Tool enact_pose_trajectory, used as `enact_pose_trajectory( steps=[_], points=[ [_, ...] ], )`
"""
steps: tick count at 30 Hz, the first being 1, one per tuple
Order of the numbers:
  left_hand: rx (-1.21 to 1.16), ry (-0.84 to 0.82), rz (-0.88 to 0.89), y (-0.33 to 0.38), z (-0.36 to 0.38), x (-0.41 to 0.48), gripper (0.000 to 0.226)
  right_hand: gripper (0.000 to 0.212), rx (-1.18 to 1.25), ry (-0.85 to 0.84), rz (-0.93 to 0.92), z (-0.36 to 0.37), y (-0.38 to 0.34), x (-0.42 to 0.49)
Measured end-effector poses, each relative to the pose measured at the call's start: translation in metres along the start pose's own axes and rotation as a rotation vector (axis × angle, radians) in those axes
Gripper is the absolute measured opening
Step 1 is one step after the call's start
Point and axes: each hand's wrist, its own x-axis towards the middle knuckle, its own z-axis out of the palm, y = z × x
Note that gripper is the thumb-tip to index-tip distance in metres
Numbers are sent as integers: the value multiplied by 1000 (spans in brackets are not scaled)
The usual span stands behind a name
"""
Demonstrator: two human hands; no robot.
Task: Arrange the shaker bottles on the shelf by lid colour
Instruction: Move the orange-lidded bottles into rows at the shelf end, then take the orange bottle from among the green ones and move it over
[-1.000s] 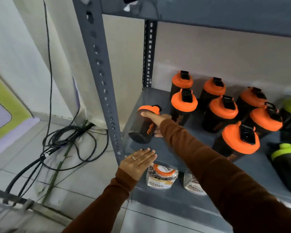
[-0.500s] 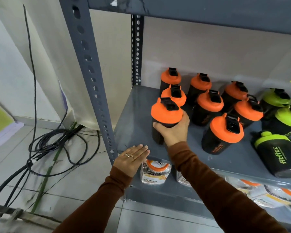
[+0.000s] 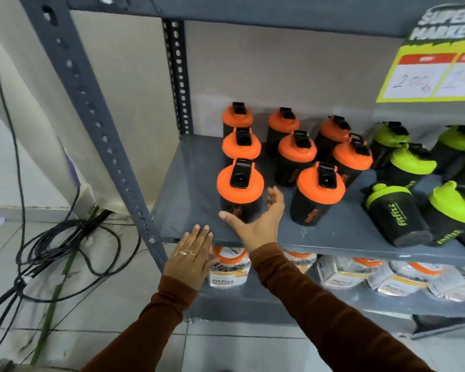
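Note:
Several black shaker bottles with orange lids stand in rows on the left part of the grey shelf. The front-left orange-lid bottle stands upright. My right hand is spread just in front of and beside its base, fingers apart, holding nothing. My left hand lies flat on the shelf's front edge. Green-lid bottles crowd the right side; one green-lid bottle leans tilted near the front.
A perforated grey upright stands left of the shelf. Packaged jars fill the shelf below. Black cables lie on the tiled floor at left. A yellow price sign hangs at upper right.
My right hand carried the orange-lid bottle from the shelf's left side, stood it upright at the front of the orange group, then let go. The left hand stayed on the edge.

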Motion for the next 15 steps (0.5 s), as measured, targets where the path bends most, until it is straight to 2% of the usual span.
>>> enact_pose_trajectory(
  steps=[2, 4, 7, 9, 11, 13, 15],
  points=[
    [-45, -43, 18, 16, 6, -5, 57, 103, -113, -9, -106, -22, 11, -10],
    [-76, -5, 86, 39, 13, 0, 58, 81, -211, 43, -252, -50, 26, -15],
    [-72, 21, 191, 81, 18, 27, 51, 51, -286, 217, -352, -95, 41, -10],
    [-49, 20, 289, 112, 16, 52, 49, 42, -335, 348, -382, -130, 44, 3],
    [-43, -10, 363, 143, 15, 74, 53, 37, -502, 448, -427, -170, 43, 24],
    [-73, -46, 395, 171, 16, 93, 53, 43, -746, 476, -407, -207, 38, 51],
    [-115, -98, 391, 195, 18, 112, 54, 61, -990, 327, -223, -233, 30, 76]
  ],
)
